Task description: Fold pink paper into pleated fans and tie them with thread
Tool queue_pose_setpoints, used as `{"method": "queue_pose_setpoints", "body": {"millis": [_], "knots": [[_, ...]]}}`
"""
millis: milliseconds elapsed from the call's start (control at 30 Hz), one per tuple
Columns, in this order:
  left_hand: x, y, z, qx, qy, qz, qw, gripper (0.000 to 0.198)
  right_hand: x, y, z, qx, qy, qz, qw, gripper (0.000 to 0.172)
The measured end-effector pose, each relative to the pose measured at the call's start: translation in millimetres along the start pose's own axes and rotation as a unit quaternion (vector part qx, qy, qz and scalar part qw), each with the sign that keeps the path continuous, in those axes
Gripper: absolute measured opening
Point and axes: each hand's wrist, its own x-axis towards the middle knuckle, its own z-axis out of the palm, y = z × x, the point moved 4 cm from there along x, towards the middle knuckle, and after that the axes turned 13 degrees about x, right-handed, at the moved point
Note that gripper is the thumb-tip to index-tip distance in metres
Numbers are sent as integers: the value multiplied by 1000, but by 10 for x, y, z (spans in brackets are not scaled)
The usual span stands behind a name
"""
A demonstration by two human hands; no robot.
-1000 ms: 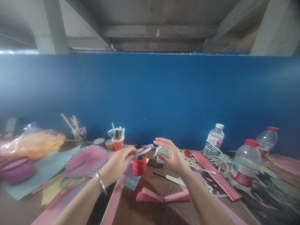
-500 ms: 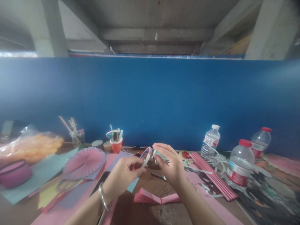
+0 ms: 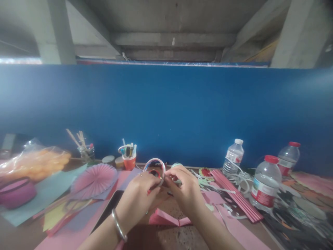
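Observation:
My left hand (image 3: pixel 142 189), with a silver bangle at the wrist, is closed on a thin roll of tape (image 3: pixel 155 160), a pale ring standing upright. At the ring's right edge the fingers of my right hand (image 3: pixel 185 185) are pinched together; whether they grip a loose end is hidden. Behind the right hand shows a teal piece with a toothed edge (image 3: pixel 177 164). Below both hands a folded pink paper strip (image 3: pixel 166 218) lies on the brown table (image 3: pixel 156 239). Something red is partly visible behind the left fingers.
At left are a pink paper fan (image 3: pixel 95 180), a purple bowl-like item (image 3: pixel 17 192) and an orange-filled plastic bag (image 3: pixel 36 159). An orange cup (image 3: pixel 129 162) of tools stands behind. Pleated pink paper (image 3: pixel 238 196), white strips and plastic bottles (image 3: pixel 266 184) occupy the right.
The tape roll has turned from nearly edge-on to show its round face. My right hand has lowered, and its fingers have closed in at the roll's edge.

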Motion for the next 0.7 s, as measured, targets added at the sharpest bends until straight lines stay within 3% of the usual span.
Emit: {"method": "queue_pose_setpoints", "body": {"millis": [333,500,700], "knots": [[-16,41,26,19,-6,30,999,18,72,-2,-62,-15,-123,57,991,15],[-29,63,22,5,0,20,1000,19,102,-43,-150,-7,-77,51,996,2],[-45,69,19,15,24,27,999,17,99,-45,-134,-25,-82,49,995,10]]}}
